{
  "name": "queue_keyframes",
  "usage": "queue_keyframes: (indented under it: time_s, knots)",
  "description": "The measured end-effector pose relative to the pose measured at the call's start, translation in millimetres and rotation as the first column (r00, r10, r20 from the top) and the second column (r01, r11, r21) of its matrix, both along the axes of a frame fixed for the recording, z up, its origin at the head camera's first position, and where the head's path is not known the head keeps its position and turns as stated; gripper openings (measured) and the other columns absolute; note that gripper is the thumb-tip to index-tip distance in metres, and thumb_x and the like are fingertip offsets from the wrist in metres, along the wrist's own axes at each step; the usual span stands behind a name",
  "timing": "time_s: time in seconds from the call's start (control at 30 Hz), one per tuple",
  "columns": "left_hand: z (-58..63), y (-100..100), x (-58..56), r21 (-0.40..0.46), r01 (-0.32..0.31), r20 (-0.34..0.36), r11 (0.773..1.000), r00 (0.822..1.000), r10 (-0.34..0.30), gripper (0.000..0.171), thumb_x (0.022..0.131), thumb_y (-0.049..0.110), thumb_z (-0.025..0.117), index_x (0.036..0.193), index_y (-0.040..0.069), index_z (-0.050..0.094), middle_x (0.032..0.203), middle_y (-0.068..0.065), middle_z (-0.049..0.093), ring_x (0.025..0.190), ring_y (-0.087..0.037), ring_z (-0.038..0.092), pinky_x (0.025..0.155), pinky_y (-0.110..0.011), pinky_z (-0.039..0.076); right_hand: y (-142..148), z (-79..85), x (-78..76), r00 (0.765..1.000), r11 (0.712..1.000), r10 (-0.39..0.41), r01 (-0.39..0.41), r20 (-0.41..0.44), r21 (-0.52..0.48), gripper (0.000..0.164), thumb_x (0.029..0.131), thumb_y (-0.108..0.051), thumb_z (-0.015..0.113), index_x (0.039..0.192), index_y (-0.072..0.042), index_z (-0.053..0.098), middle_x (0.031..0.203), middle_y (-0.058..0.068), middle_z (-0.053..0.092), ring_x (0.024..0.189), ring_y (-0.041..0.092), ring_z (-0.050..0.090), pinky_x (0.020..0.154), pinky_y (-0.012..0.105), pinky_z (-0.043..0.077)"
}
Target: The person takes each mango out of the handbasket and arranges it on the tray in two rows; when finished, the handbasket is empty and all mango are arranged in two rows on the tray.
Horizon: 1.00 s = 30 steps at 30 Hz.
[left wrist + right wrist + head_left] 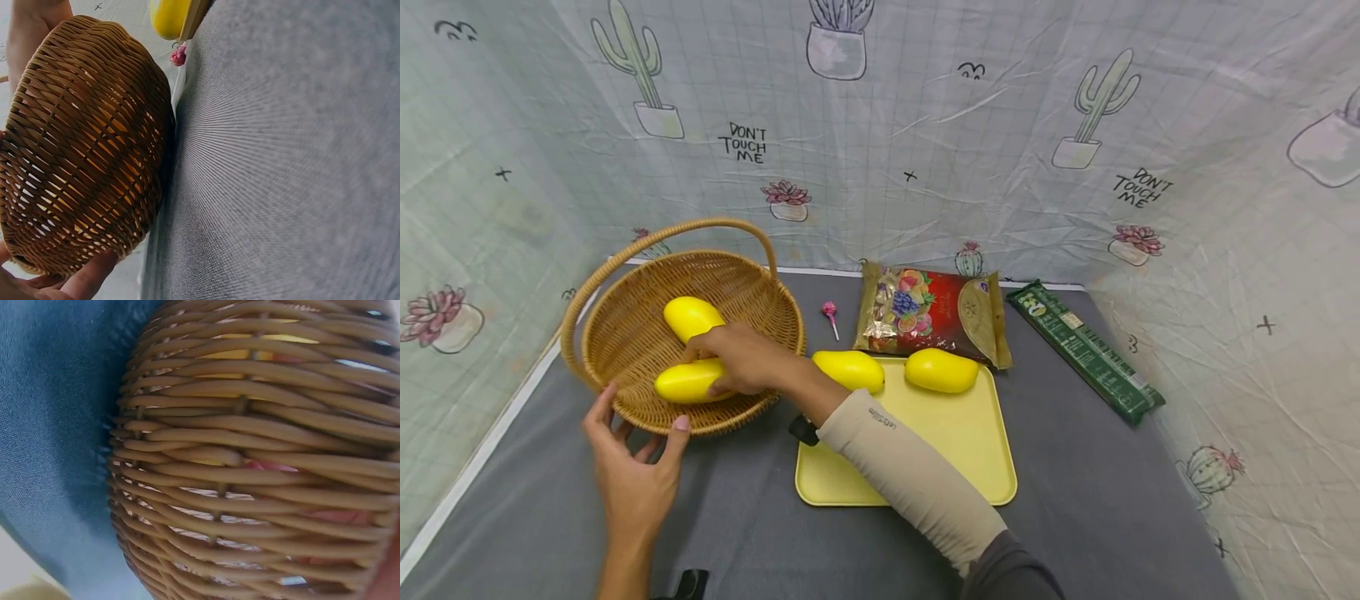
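Note:
A wicker basket with an arched handle stands at the left of the grey table. My left hand holds its near left rim, thumb and fingers spread along the edge; in the left wrist view, fingers touch the woven side. Reaching over the near rim, my right hand grips a yellow mango inside the basket. Behind it lies a second yellow mango. The right wrist view is filled by the basket's weave, which mostly hides that hand.
Right of the basket, a yellow tray bears two mangoes, one left and one right, at its far edge. Behind are a pink lollipop and a red-gold candy bag. A long green packet lies far right.

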State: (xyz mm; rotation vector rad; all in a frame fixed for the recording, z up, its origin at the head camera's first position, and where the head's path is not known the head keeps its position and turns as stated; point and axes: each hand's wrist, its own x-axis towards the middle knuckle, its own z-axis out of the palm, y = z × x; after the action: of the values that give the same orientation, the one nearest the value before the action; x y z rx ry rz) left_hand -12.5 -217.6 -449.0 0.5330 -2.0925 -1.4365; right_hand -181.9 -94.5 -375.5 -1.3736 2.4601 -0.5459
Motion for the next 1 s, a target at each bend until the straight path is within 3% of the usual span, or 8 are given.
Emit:
queue_keyframes:
  time_s: [0.3, 0.57, 0.8, 1.0]
  knots:
    - [1.2, 0, -0.2, -0.001, 0.006, 0.004, 1.0, 1.0, -0.006, 0.092, 0.095, 0.015, 0.079, 0.167, 0.031, 0.023, 0.173, 0.001, 0.025, 0.145, -0.042, 0.042, 0.085, -0.013, 0.046, 24, 14.2, 13.4, 0.999, 0.992, 0.005, -0.011, -0.049, -0.122, 0.055, 0.09, -0.03, 0.087, 0.141, -0.023, 0.068, 0.136, -0.009, 0.069, 0.12, 0.005, 0.058, 0.109, 0.021, 0.039]
    - [2.5, 0, -0.6, 0.001, 0.0, 0.007, 1.0, 1.0, 0.0, 0.092, 0.095, 0.016, 0.079, 0.166, 0.031, 0.023, 0.172, 0.002, 0.026, 0.145, -0.04, 0.043, 0.084, -0.012, 0.046, 44, 25.6, 25.3, 0.998, 0.972, -0.057, 0.046, -0.041, -0.23, 0.058, 0.09, -0.029, 0.087, 0.145, -0.023, 0.067, 0.142, -0.006, 0.068, 0.128, 0.009, 0.058, 0.107, 0.022, 0.039]
    - [3.0, 0, -1.2, -0.001, -0.002, 0.013, 1.0, 1.0, 0.002, 0.092, 0.095, 0.017, 0.079, 0.167, 0.032, 0.023, 0.173, 0.002, 0.025, 0.145, -0.04, 0.042, 0.086, -0.013, 0.046, 66, 30.4, 32.1, 0.993, 0.933, -0.12, 0.115, 0.008, -0.341, 0.059, 0.089, -0.026, 0.088, 0.145, -0.022, 0.067, 0.145, -0.004, 0.066, 0.135, 0.012, 0.056, 0.114, 0.028, 0.041]
    - [4.7, -1, -1.8, -0.004, 0.003, 0.023, 1.0, 1.0, -0.003, 0.093, 0.095, 0.017, 0.079, 0.167, 0.033, 0.022, 0.173, 0.004, 0.024, 0.145, -0.037, 0.043, 0.086, -0.014, 0.047, 85, 32.4, 35.8, 0.988, 0.894, -0.156, 0.149, 0.017, -0.422, 0.059, 0.088, -0.026, 0.088, 0.144, -0.021, 0.067, 0.14, -0.003, 0.068, 0.126, 0.012, 0.059, 0.104, 0.023, 0.046]
